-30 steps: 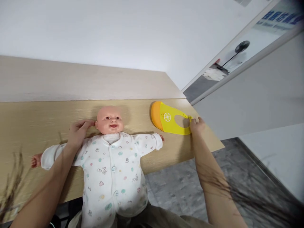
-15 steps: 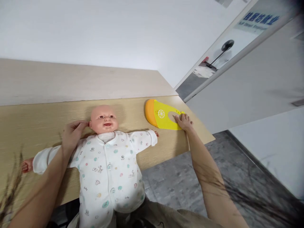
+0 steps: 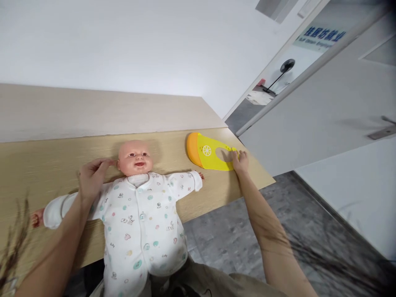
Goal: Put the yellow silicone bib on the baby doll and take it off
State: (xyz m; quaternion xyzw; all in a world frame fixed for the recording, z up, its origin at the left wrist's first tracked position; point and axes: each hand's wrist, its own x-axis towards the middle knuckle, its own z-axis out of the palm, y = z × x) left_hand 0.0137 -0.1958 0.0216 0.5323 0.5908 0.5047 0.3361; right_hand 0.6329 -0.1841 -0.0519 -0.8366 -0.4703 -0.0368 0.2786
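A: Report left hand (image 3: 93,176).
B: Bunched at the tips, beside the head (image 3: 135,159) of the bald, white-clothed doll (image 3: 142,225) lying across the near edge of the pale wood-grained table (image 3: 171,154). Pinching: cannot tell.
A: Report right hand (image 3: 241,162).
B: Curled over the flat yellow-and-orange bib (image 3: 208,159), near the right edge. Pinching: cannot tell.

Room between doll head (image 3: 135,159), bib (image 3: 210,156) (sleeve (image 3: 185,182) blocks nearside).

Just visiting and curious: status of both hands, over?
Left hand beside the bald doll in white printed clothes. Right hand on the neck end of the yellow bib with orange pocket. Doll's outstretched arm near, not touching it.
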